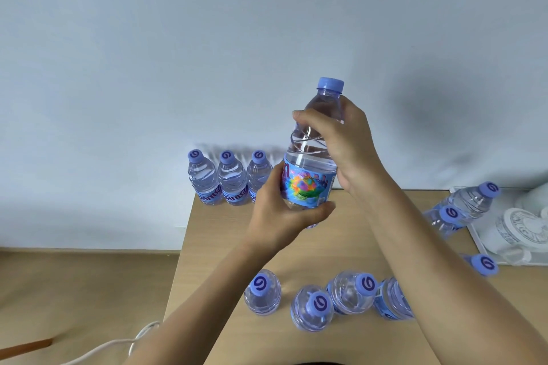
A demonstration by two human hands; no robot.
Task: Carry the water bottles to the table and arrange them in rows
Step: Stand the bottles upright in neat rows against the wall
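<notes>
Where the view is nearest, at about 6 o'clock on the wooden table (341, 246), a loose row of water bottles is seen from above. One bottle (262, 291) is stood alone on the left, a second bottle (312, 307) is set just beside a third bottle (351, 291), and a fourth bottle (393, 299) is partly hidden by the right arm. A white cable (118, 345) is laid on the floor at 7 o'clock.

Higher up, near the middle, one big bottle (311, 163) is held upright in the air over the table. Its lower part is gripped by the left hand (281, 213), with the fingers curled round the bright label. Its clear upper part is gripped by the right hand (344, 145), with the fingers curled round the shoulder under the blue cap.

At 3 o'clock, more bottles (465, 204) are stood near a white tray (477, 241), and a blue cap (484, 264) is seen just below them. White jars (519, 228) are kept in the tray.

Farthest away, at 11 o'clock, three bottles (229, 179) are lined up side by side at the back edge of the table, by the pale wall (178, 53).
</notes>
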